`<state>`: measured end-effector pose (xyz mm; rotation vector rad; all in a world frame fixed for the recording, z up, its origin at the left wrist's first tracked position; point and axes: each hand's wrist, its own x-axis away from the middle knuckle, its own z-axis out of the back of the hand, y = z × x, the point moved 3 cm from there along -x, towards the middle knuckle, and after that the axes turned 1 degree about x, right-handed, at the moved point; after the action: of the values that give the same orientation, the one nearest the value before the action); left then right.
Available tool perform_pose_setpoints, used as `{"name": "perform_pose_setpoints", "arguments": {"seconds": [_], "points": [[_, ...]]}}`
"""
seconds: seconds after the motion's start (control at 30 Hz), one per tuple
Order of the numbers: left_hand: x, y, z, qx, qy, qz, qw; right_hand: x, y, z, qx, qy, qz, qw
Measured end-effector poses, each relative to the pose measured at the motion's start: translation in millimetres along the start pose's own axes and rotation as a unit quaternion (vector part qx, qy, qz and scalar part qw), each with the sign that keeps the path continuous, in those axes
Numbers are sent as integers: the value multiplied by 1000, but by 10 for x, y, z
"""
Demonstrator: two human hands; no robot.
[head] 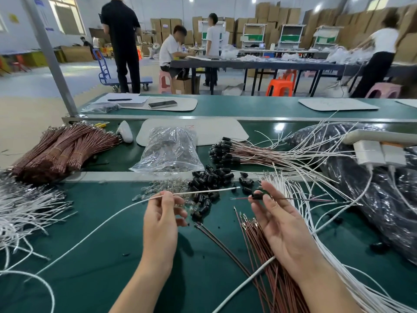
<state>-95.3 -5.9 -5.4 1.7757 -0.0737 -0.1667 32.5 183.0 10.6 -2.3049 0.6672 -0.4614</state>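
A green table is covered with wiring parts. At the far left lie tied bundles of brown wires, and nearer is a tangle of loose white wires. In the middle, a clear plastic bag of small glassy parts sits behind a pile of black caps. To the right, capped brown wires fan out beside a black plastic bag. On the far strip rest a phone and a pen on paper. Beyond, a seated person works at a long dark table, near orange stools and stacked cardboard boxes.
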Motion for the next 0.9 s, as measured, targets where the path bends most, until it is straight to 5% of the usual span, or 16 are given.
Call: {"name": "perform_pose_setpoints", "arguments": {"seconds": [0.9], "points": [[59, 1, -63, -68, -25, -40, 997, -9, 54, -13, 76, -4, 30, 997]]}}
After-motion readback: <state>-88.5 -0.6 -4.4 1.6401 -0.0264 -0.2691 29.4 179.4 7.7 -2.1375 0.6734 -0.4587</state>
